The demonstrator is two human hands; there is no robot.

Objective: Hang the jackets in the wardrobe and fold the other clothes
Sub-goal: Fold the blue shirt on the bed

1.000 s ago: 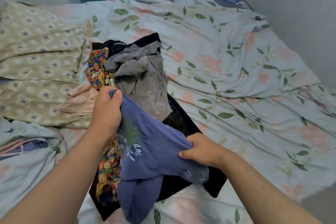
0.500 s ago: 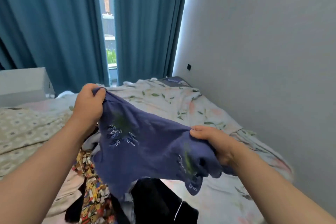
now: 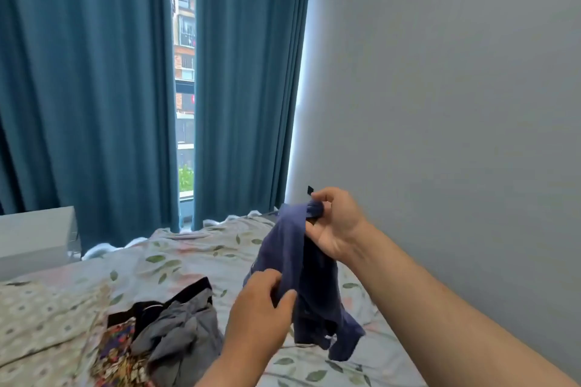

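Holding the blue garment (image 3: 289,248) up at lower centre of the frame, the right hand (image 3: 336,226) pinches a bunched edge high while the left hand (image 3: 257,308) grips the cloth lower down. To fold it well, I would find both shoulders, shake it flat, then lay it on the bed (image 3: 195,254), beside the pile (image 3: 182,333) at lower left.
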